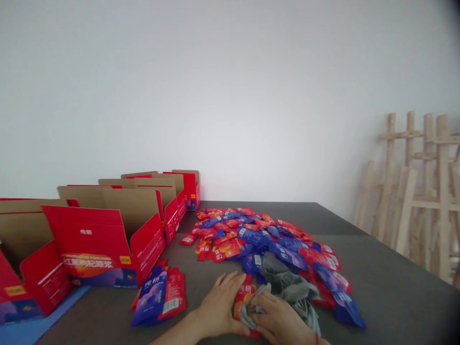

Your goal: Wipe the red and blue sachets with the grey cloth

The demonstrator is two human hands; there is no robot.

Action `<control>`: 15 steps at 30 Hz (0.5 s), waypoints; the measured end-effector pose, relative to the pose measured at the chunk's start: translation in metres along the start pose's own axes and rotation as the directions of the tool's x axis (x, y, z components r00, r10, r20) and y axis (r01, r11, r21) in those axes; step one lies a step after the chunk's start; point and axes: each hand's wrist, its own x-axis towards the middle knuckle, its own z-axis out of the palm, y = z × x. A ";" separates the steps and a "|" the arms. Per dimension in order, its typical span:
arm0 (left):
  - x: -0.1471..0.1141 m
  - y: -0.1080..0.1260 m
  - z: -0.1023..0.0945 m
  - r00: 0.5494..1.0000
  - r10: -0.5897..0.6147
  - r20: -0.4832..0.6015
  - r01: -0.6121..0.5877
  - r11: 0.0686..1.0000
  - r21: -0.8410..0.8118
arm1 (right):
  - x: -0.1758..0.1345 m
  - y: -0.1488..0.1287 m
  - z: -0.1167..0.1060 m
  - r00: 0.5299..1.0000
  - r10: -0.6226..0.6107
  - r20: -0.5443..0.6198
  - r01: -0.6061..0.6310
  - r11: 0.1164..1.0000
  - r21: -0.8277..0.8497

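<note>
A red packet [245, 289] with an orange print lies on the dark table in front of me. My left hand [221, 306] grips it along its left side, thumb at the lower end and fingers at the top. Bunched in my right hand [275, 316] is a grey cloth [287, 282], pressed against the packet's face. The rest of that cloth spreads to the right over the near edge of a heap of red and blue packets [255, 237]. Left of my left hand sits a small stack of packets [154, 292], a blue one on top.
Several open red cartons [104, 244] stand in rows along the left, flaps raised. A blue sheet [61, 314] lies under the nearest ones. The table [388, 287] ends at a slanting right edge, with wooden easels [427, 191] beyond and a white wall behind.
</note>
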 end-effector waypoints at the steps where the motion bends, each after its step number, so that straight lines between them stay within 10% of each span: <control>1: 0.000 0.001 -0.002 1.000 -0.002 0.020 0.002 1.000 0.006 | 0.003 0.001 -0.001 0.999 0.052 -0.017 -0.052 0.999 -0.016; 5: 0.001 0.002 -0.003 1.000 0.000 0.003 0.000 1.000 0.008 | 0.025 0.006 -0.003 0.973 0.210 -0.092 -0.217 0.974 -0.072; 12: -0.002 -0.002 -0.004 1.000 0.026 0.002 -0.026 1.000 0.010 | 0.016 -0.001 0.004 0.988 -0.154 -0.023 0.155 0.987 0.029; 15: -0.001 0.004 -0.013 0.999 -0.017 0.047 0.016 0.999 0.035 | 0.005 0.008 0.003 0.992 -0.116 -0.042 0.118 0.992 0.034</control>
